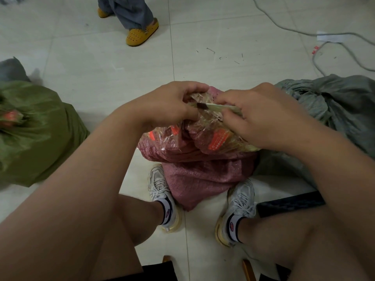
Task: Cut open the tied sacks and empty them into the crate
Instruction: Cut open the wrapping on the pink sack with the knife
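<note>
Knees and forearms of mine fill the near view, and between my shoes stands the pink sack (203, 175) on the floor (121, 63), its taped neck bunched at the top. Left of that sack lies a green sack (34, 130); right of it, a grey sack (334, 106). No crate shows. My left hand (172, 106) has its fingers curled tight round the neck. My right hand (261, 120) pinches a small knife (215, 107) whose dark tip points at my left fingers, just beside them. If the tape gives suddenly, I judge the blade could jump into that hand, or slice the contents.
</note>
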A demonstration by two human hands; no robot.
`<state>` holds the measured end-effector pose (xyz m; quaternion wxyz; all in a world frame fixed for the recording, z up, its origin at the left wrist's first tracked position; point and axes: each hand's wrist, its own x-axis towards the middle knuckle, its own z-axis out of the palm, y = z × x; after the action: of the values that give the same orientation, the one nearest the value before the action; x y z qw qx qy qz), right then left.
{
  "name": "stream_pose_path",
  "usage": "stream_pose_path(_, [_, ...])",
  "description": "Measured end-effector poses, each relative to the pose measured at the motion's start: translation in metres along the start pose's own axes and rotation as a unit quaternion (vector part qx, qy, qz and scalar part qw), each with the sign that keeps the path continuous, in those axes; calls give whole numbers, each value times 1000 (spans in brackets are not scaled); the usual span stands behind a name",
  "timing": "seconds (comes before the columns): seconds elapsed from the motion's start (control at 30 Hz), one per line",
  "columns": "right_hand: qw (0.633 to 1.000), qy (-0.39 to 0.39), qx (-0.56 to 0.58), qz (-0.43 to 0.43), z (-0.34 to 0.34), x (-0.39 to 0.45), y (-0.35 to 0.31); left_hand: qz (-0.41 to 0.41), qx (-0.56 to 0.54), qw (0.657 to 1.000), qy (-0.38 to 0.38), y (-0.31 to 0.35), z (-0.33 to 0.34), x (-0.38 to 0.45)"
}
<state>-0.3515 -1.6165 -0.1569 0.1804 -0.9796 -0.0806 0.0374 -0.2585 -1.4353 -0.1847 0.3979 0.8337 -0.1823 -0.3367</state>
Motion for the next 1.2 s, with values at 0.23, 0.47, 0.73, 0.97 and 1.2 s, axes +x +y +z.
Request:
stream_pose_path(0.23, [1000, -4, -4, -2, 2, 0, -2, -6, 1, 1000, 0, 0, 1, 1])
stream_pose_path(0.47, [999, -35, -30, -1, 5, 4, -4, -10, -6, 1000, -1, 1, 0, 0])
stream_pose_path(0.73, [999, -15, -32, -5, 4, 0, -2, -13, -7, 1000, 1, 0, 1, 1])
stream_pose_path(0.97, [998, -30, -60, -8, 19, 9, -7, -11, -12, 1000, 2, 2, 2, -1])
stream_pose_path(1.2, [1000, -6, 3, -5, 5, 2, -2, -21, -5, 1000, 14, 1, 0, 1])
